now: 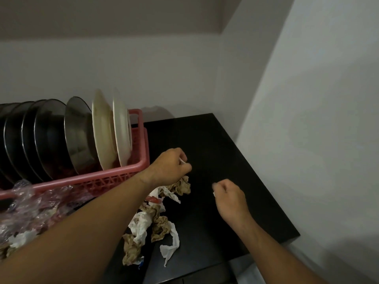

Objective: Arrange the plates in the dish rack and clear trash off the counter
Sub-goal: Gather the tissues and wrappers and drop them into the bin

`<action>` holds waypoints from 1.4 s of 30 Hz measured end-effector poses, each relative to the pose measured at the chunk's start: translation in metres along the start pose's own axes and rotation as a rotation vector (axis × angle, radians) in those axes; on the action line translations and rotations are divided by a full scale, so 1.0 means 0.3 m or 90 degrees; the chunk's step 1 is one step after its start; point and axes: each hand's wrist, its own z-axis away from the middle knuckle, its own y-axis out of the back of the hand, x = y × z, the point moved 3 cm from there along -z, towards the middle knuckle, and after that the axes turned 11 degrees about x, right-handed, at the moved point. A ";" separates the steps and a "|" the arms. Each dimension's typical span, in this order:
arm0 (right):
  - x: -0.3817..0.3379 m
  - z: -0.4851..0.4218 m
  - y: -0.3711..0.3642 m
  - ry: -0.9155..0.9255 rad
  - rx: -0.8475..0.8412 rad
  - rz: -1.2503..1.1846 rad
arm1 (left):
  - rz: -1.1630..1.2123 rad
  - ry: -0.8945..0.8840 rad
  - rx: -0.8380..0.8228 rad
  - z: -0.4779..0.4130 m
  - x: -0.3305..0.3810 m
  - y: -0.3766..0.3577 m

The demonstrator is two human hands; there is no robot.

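A pink plastic dish rack (131, 169) stands on the black counter (215, 144) at the left. Several dark plates (49, 136) and two white plates (121, 132) stand upright in it. A heap of crumpled brown and white paper trash (151, 224) lies on the counter in front of the rack. My left hand (170, 167) hovers over the heap's far end, its fingers curled round a small white scrap. To the right, my right hand (229, 195) is curled over the counter with a bit of white paper showing at its fingertips.
Crumpled clear plastic wrap (30, 203) lies at the left in front of the rack. White walls close in behind and to the right of the counter. The counter's right edge (287, 222) drops off near my right forearm.
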 end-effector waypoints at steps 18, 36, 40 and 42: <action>-0.126 -0.104 -0.231 0.229 -0.261 0.426 | -0.042 0.006 0.094 0.035 -0.071 0.045; -0.249 -0.115 -0.030 0.191 -0.141 0.093 | -0.186 0.012 0.082 0.076 -0.149 0.070; -0.301 -0.102 0.016 0.246 -0.106 0.064 | -0.259 0.034 0.041 0.084 -0.157 0.051; -0.297 -0.100 0.030 0.233 -0.071 0.091 | -0.316 0.042 -0.008 0.084 -0.158 0.025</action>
